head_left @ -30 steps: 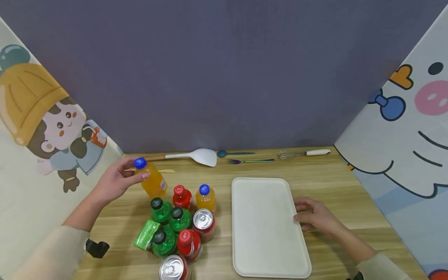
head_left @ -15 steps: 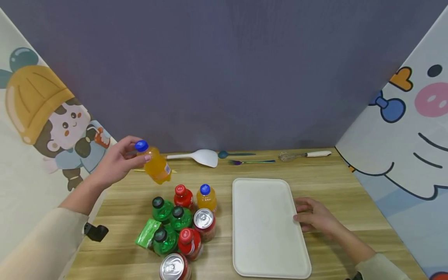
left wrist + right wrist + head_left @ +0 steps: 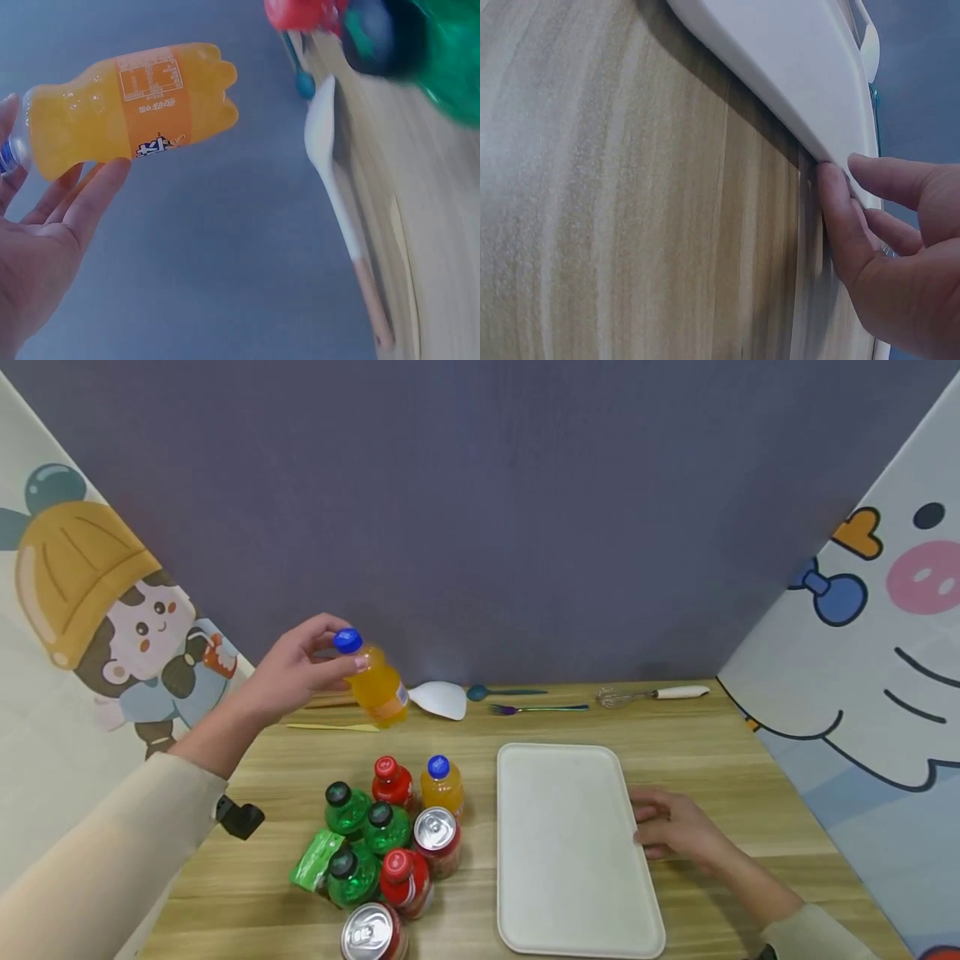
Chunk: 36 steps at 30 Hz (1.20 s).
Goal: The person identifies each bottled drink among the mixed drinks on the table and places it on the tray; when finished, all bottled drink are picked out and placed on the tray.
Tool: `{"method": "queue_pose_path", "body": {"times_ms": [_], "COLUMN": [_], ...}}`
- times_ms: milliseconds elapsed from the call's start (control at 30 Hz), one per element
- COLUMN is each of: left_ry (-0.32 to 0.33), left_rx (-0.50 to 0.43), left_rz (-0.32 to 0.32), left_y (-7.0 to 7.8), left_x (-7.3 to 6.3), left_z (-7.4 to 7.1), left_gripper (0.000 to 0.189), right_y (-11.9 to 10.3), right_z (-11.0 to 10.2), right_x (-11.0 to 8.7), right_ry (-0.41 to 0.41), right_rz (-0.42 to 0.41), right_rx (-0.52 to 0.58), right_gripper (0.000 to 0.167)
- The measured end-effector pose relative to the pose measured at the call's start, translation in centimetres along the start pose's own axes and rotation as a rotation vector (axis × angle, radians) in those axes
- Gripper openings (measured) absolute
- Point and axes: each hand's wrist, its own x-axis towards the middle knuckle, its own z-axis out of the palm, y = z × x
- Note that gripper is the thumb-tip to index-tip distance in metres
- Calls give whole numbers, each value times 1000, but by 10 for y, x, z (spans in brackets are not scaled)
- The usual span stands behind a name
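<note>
My left hand point(image 3: 303, 664) grips a bottle of orange soda point(image 3: 378, 689) near its blue cap, raised above the back of the table and tilted. In the left wrist view the bottle point(image 3: 135, 105) lies sideways across the picture, its orange label showing. At the right my right hand point(image 3: 675, 827) holds the long edge of a white rectangular tray point(image 3: 573, 852). The right wrist view has the thumb over the tray's rim point(image 3: 780, 105) and the other fingers against its outer side. Nothing lies on the tray.
Left of the tray stand green bottles point(image 3: 352, 877), red-capped bottles point(image 3: 405, 881), another orange soda bottle point(image 3: 441, 785), cans point(image 3: 437, 835) and a green box point(image 3: 317, 860). Along the back wall lie a white spatula point(image 3: 441, 699), a blue spoon point(image 3: 477, 692), a fork point(image 3: 540, 708) and a whisk point(image 3: 652, 693).
My left hand has lifted the orange soda bottle off the table and carried it up and to the right. The right hand stays at the tray's edge, nearly still.
</note>
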Motion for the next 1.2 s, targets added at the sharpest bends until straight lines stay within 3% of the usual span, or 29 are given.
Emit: {"method": "queue_pose_path", "body": {"times_ms": [500, 767, 967, 1200], "left_ry": [-127, -234, -302, -343], "left_rx": [-108, -149, -65, -33], "left_rz": [60, 59, 79, 85], "left_y": [46, 60, 70, 73], "left_x": [43, 65, 76, 89], "left_z": [57, 109, 150, 194], "left_gripper": [34, 30, 27, 30], "right_y": [2, 4, 1, -4], "right_z": [3, 6, 8, 7], "right_x": [-7, -11, -11, -10], "right_ry": [-3, 8, 28, 49], "right_rz": [-35, -43, -33, -3], "right_rx": [9, 13, 13, 16], "right_gripper": [73, 70, 69, 68]}}
